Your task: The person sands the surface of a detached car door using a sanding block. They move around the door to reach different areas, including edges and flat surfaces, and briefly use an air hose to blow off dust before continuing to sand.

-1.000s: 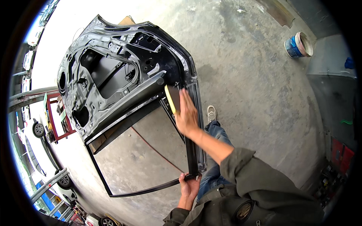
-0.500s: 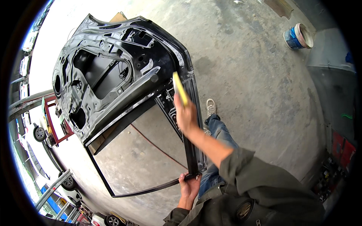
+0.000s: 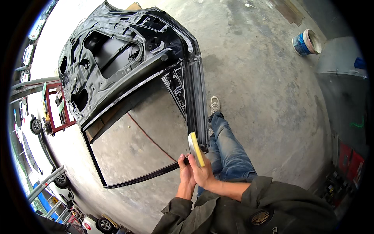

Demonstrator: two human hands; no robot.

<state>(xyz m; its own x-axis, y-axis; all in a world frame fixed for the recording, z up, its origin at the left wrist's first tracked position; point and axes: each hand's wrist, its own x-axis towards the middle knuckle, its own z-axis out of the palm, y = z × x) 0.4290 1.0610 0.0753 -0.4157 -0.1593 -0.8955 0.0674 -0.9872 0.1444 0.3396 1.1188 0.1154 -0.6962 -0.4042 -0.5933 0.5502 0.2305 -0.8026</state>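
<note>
My left fingers (image 3: 182, 161) curl in a grip. My right fingers (image 3: 192, 161) clasp just beside them, my right forearm (image 3: 231, 190) slanting leftward.

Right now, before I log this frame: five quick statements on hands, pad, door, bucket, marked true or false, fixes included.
1. The right hand holds the pad. True.
2. The left hand grips the window frame. True.
3. The hands are far apart. False: they are close together at the frame's near corner.
4. A shoe shows right of the door. True.
5. The bucket is left of the door. False: the bucket is to its right.
</note>
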